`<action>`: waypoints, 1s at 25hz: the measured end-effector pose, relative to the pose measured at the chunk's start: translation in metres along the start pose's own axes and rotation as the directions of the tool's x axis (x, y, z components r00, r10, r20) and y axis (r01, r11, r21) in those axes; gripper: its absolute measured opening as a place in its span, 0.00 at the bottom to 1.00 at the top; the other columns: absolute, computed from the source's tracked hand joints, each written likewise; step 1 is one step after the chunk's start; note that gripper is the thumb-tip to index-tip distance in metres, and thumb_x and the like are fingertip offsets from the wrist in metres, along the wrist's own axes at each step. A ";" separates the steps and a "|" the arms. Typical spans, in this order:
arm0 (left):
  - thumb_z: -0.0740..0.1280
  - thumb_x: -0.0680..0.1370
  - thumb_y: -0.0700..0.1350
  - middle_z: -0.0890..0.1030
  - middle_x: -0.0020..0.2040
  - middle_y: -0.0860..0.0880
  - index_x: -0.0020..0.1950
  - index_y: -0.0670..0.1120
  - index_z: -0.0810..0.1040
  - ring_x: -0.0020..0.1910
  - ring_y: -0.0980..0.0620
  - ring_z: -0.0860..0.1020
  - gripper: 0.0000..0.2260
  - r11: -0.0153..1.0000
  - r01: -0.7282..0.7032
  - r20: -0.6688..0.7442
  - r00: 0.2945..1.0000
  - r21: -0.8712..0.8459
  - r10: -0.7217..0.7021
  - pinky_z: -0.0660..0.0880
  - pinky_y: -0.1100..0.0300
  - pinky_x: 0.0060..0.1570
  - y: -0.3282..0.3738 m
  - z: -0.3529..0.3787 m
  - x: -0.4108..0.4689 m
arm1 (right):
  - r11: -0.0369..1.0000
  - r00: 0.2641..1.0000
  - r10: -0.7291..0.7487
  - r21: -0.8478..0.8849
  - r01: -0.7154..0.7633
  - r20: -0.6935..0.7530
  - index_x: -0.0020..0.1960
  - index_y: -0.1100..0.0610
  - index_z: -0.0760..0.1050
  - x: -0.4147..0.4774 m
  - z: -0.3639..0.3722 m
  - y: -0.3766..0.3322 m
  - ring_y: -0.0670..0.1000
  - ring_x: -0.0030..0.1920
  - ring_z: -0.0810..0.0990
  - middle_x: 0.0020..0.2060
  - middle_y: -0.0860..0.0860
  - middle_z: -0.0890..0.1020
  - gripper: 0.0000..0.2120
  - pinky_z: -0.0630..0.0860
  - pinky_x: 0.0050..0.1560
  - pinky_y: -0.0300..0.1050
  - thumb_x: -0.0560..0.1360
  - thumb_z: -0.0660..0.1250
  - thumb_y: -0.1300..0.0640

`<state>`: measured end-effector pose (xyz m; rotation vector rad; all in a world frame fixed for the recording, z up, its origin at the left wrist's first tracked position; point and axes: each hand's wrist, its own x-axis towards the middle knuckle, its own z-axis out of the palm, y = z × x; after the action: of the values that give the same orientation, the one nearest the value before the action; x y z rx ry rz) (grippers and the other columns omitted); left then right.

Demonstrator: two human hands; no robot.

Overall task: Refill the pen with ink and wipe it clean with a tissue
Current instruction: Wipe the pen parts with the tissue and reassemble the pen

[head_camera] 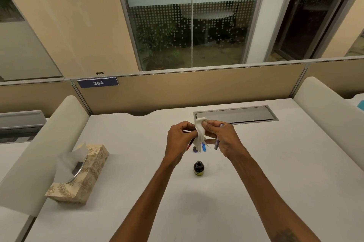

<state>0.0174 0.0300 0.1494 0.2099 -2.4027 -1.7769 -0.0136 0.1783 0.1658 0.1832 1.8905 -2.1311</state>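
A smooth white desk [275, 163] stood before tan partitions and dotted glass. Above it, the left hand [178, 139] and right hand [222, 139] pinched a crumpled tissue [200, 133]; right fingers also gripped a pen [217, 142]. A small, open dark ink bottle [198, 168] stood nearer, a patterned tissue box [82, 173] left.

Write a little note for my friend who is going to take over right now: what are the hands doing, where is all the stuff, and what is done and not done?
Left hand: shut on a pen part, red end poking out below.
Right hand: shut on the tissue at its fingertips, plus a purple pen piece across the palm.
Both hands are raised above the desk, tissue between them.
Ink bottle: upright on the desk near you, no cap on.
Small blue and dark bits lie beyond it; too small to name.
Tissue box: on the left.
Done: wiping seems under way.
Left: finish wiping, put the pen together, cap the bottle.
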 end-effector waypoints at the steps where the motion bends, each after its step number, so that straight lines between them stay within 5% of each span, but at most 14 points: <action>1: 0.74 0.74 0.42 0.84 0.43 0.49 0.48 0.42 0.83 0.40 0.52 0.83 0.05 1.000 0.003 -0.011 1.000 0.009 -0.003 0.80 0.66 0.38 0.000 0.001 -0.001 | 1.000 1.000 0.000 0.019 0.000 -0.008 0.52 0.59 0.79 -0.001 0.002 0.001 0.54 0.43 0.85 0.48 0.57 0.84 0.06 0.82 0.36 0.44 0.76 0.70 0.59; 7: 0.75 0.73 0.40 0.84 0.42 0.50 0.44 0.45 0.80 0.39 0.52 0.82 0.04 0.996 0.014 -0.112 0.994 0.087 -0.004 0.78 0.66 0.35 0.001 0.006 -0.005 | 0.998 0.989 -0.068 -0.004 0.068 -0.131 0.46 0.56 0.80 -0.006 0.011 0.006 0.51 0.39 0.85 0.40 0.53 0.85 0.01 0.80 0.31 0.36 0.75 0.71 0.59; 12: 0.77 0.71 0.41 0.85 0.43 0.49 0.46 0.42 0.82 0.41 0.52 0.83 0.07 0.992 -0.030 -0.225 0.973 0.126 0.058 0.79 0.66 0.38 0.001 0.009 -0.009 | 0.980 0.950 -0.185 -0.118 0.160 -0.252 0.39 0.50 0.79 -0.007 0.020 0.011 0.51 0.39 0.85 0.36 0.49 0.84 0.06 0.78 0.33 0.32 0.74 0.73 0.57; 15: 0.77 0.72 0.45 0.85 0.45 0.51 0.50 0.45 0.83 0.42 0.54 0.83 0.10 0.995 -0.021 -0.249 0.968 0.094 0.044 0.79 0.68 0.41 0.001 0.006 -0.011 | 0.984 0.952 -0.174 -0.070 0.162 -0.252 0.46 0.53 0.81 -0.010 0.015 0.009 0.50 0.41 0.85 0.41 0.50 0.85 0.01 0.79 0.34 0.33 0.75 0.72 0.57; 17: 0.77 0.72 0.46 0.85 0.46 0.52 0.52 0.46 0.83 0.43 0.56 0.83 0.11 1.000 0.024 -0.257 0.966 0.015 -0.019 0.78 0.70 0.39 0.002 0.000 -0.011 | 0.986 0.951 -0.167 -0.026 0.166 -0.260 0.53 0.55 0.80 -0.010 0.007 0.006 0.50 0.44 0.85 0.45 0.50 0.85 0.07 0.80 0.35 0.35 0.76 0.71 0.58; 25: 0.76 0.74 0.45 0.84 0.50 0.54 0.62 0.50 0.80 0.48 0.57 0.83 0.17 0.989 -0.033 -0.170 0.985 -0.146 0.008 0.79 0.70 0.45 0.019 0.001 -0.015 | 0.934 0.896 -0.345 -0.195 0.299 -0.279 0.55 0.52 0.80 -0.002 0.008 0.009 0.51 0.50 0.83 0.49 0.49 0.83 0.08 0.80 0.44 0.35 0.77 0.70 0.56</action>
<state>0.0311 0.0395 0.1667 0.3040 -2.1403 -1.8387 -0.0088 0.1702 0.1587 0.1916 2.3992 -2.2646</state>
